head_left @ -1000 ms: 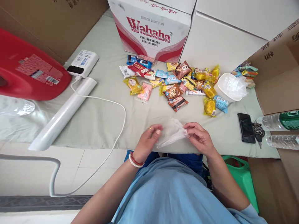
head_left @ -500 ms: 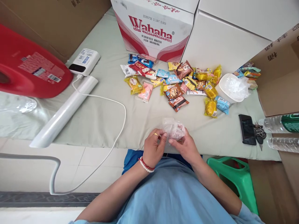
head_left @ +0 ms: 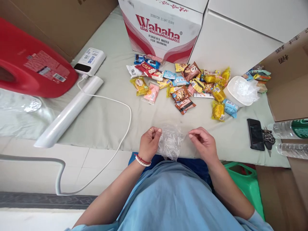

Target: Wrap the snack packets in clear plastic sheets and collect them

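Note:
A clear, crinkled plastic bag (head_left: 171,141) hangs spread out at the front edge of the cloth-covered surface, above my lap. My left hand (head_left: 149,142) pinches its upper left edge between thumb and fingers. On the other side, my right hand (head_left: 203,142) is closed in a pinch, with the thin right edge of the bag stretching towards its fingertips. Beyond both hands lie several wrapped snacks, among them a brown cookie packet (head_left: 180,94), a pink packet (head_left: 152,92) and a yellow-wrapped cake (head_left: 218,110).
At right stands a white bowl (head_left: 231,93) with clear plastic bags inside. A phone (head_left: 255,134), keys (head_left: 268,137) and bottles (head_left: 293,129) lie near it. Leftward are a red jug (head_left: 36,64), a white device (head_left: 90,61) with a cable, and a plastic roll (head_left: 69,112). A Wahaha box (head_left: 161,32) stands behind.
My hands have moved apart, left hand leftward and right hand rightward. The bunched plastic bag has opened out flat between them. The snacks stay in place.

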{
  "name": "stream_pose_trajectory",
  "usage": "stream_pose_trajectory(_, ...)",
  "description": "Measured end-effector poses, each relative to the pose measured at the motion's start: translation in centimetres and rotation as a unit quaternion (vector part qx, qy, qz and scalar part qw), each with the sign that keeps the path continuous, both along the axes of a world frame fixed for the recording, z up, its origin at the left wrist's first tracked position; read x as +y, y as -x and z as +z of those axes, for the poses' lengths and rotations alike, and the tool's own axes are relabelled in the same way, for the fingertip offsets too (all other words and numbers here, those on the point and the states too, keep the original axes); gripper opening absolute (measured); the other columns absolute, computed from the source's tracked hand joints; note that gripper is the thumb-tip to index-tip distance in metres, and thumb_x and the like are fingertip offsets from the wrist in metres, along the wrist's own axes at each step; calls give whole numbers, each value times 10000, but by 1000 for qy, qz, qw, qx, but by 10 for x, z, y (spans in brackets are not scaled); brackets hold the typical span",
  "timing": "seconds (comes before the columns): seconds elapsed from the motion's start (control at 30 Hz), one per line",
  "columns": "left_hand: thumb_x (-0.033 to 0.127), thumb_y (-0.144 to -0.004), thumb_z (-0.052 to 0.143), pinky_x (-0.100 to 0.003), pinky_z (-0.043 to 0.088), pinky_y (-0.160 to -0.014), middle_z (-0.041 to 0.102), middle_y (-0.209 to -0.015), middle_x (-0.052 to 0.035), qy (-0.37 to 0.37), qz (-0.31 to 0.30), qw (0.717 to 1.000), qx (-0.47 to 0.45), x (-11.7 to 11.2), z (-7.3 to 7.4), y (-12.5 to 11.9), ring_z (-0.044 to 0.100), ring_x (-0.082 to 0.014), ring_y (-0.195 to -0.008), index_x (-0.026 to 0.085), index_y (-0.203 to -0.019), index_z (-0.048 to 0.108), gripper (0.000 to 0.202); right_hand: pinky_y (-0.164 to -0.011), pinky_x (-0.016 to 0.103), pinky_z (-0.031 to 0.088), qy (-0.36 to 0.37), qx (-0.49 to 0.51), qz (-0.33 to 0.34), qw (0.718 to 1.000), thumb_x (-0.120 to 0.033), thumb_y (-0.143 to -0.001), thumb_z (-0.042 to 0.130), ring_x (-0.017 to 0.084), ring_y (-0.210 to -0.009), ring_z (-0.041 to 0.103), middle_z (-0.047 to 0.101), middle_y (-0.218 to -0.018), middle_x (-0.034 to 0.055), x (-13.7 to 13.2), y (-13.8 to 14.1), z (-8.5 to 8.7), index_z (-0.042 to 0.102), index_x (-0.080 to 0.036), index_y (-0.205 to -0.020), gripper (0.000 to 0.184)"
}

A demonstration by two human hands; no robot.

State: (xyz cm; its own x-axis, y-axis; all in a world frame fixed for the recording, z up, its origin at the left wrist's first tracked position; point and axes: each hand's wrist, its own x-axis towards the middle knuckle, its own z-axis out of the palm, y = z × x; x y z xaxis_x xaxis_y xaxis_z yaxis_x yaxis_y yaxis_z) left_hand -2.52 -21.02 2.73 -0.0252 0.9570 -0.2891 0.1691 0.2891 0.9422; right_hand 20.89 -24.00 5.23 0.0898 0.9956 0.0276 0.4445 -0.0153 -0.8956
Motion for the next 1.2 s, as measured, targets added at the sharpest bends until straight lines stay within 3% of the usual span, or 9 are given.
stream_pose_trajectory(0.13,648,-883,600,-260,274,-523,403,-563,73,6,-19,1000,-2,2,-1,0,314,-108,-527,211,-777,595,450,-646,295,472,-6,-72,73,995,-339,-908,732,134,-657,534,665,-973,53,16,22,-12,769,-237,-1052,181)
stream_pose_trajectory(0.23,718,-871,600,-262,261,-520,387,-570,74,8,-17,1000,-24,2,-2,5,301,-105,-530,209,-776,589,518,-646,280,459,5,-1,97,995,-306,-934,690,135,-664,542,645,-837,27,23,21,-20,760,-223,-910,111)
stream_pose_trajectory(0.4,775,-892,554,-259,284,-532,453,-623,49,-7,-15,998,-56,-1,-3,13,350,-109,-566,199,-803,620,587,-578,246,413,69,174,57,981,-360,-893,787,107,-637,520,637,-836,6,9,-9,-16,763,-228,-914,136)
stream_pose_trajectory(0.53,753,-861,624,-245,269,-522,414,-602,66,18,-42,994,-100,-2,-5,14,328,-98,-554,198,-792,592,560,-527,239,383,97,235,10,967,-393,-860,821,87,-570,474,615,-821,-5,-7,-31,-12,751,-231,-914,184)
stream_pose_trajectory(0.67,690,-871,649,-239,266,-522,410,-610,68,16,-74,991,-109,-2,-8,15,323,-94,-553,196,-813,593,501,-538,235,368,103,162,-10,981,-404,-886,785,98,-587,449,588,-745,-13,-9,-27,-5,745,-225,-927,188)
stream_pose_trajectory(0.83,650,-888,644,-239,279,-532,413,-613,63,-10,-75,994,-76,-5,-8,14,340,-97,-562,195,-798,597,467,-592,262,426,102,61,49,992,-422,-851,787,116,-622,480,643,-827,6,10,11,0,736,-213,-1011,268)
stream_pose_trajectory(0.93,677,-893,628,-244,278,-521,412,-590,66,-11,-60,996,-69,-7,-7,14,343,-101,-542,197,-813,611,487,-583,264,418,109,47,77,990,-405,-848,774,118,-608,481,628,-771,0,20,27,-3,724,-202,-898,215)
stream_pose_trajectory(1.2,749,-925,544,-255,296,-514,440,-528,69,-3,-38,996,-81,-8,-6,17,371,-108,-494,196,-872,649,566,-640,267,421,36,70,125,989,-365,-964,686,133,-697,514,575,-800,0,13,11,2,684,-216,-873,174)
